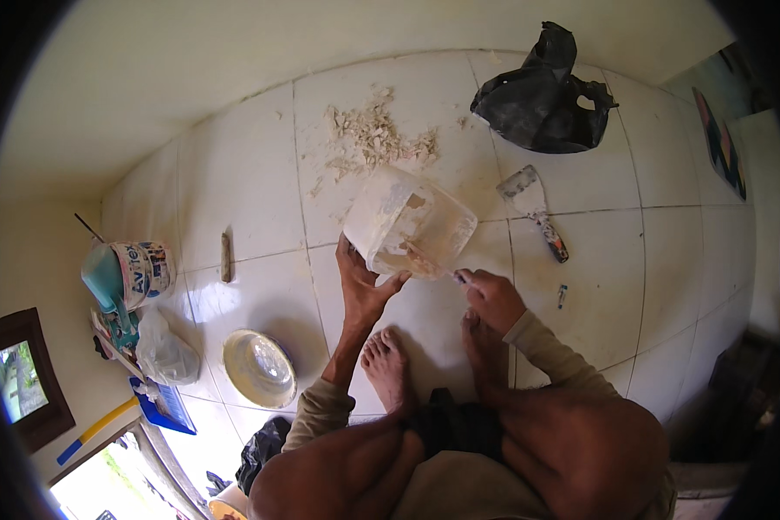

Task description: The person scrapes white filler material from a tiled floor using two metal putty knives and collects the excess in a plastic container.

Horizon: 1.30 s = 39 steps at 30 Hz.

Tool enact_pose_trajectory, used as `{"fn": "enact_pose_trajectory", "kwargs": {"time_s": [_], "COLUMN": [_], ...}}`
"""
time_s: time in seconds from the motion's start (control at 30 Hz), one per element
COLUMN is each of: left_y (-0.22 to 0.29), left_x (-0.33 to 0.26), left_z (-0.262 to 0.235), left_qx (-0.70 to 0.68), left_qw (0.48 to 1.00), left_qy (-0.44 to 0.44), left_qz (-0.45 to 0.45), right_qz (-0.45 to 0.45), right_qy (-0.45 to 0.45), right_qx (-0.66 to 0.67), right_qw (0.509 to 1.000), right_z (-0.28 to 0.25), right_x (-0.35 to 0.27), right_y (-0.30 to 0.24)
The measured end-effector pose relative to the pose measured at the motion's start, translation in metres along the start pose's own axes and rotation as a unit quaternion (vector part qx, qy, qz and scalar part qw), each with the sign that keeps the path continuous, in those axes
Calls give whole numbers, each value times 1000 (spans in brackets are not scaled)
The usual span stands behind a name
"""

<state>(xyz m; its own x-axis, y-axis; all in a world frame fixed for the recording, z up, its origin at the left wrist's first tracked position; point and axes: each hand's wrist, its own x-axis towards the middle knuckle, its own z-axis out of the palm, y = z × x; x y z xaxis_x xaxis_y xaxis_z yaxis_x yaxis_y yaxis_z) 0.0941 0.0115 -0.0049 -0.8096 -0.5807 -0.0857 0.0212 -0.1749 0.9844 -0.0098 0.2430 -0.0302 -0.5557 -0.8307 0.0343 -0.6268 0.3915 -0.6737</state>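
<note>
A translucent plastic tub (446, 217), crusted with dried putty-like residue, is tilted on its side above the floor in front of my feet. My left hand (364, 290) is wrapped round its lower left edge, thumb at the rim. Closed in a fist, my right hand (497, 302) grips the handle of a slim tool at the tub's lower right. The tool's front part reaches toward the inside of the tub; its exact kind is hard to make out. Beyond the tub lies a pile of pale scrapings (377, 134). To the right rests a wide putty knife (529, 195) with a dark handle.
A black plastic bag (546, 108) lies by the far wall. At left stand a round basin (260, 368), a paint bucket (143, 270), a teal dipper (104, 277) and a clear plastic bag (166, 351). A short stick (226, 256) lies on the tiles.
</note>
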Motion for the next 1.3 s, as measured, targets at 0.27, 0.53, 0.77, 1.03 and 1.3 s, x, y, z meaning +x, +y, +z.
{"fn": "enact_pose_trajectory", "kwargs": {"time_s": [0.27, 0.53, 0.77, 1.03, 1.3], "left_y": [3, 5, 2, 0, 1], "left_x": [-2, 1, -2, -5, -5], "left_z": [6, 2, 2, -1, 0], "left_qx": [18, 9, 34, 32, 32], "left_qw": [1000, 1000, 999, 999, 999], "left_qy": [-12, -9, -14, -16, -23], "left_qz": [10, 2, 11, 12, 5], "right_qz": [64, 77, 72, 36, 150], "right_qy": [-6, -16, -19, 10, 0], "right_qx": [85, 69, -9, 34, 204], "right_qw": [994, 995, 997, 999, 967], "right_z": [-19, -17, -21, -10, -9], "right_x": [15, 17, 19, 5, -1], "right_y": [-17, -13, -5, -10, -19]}}
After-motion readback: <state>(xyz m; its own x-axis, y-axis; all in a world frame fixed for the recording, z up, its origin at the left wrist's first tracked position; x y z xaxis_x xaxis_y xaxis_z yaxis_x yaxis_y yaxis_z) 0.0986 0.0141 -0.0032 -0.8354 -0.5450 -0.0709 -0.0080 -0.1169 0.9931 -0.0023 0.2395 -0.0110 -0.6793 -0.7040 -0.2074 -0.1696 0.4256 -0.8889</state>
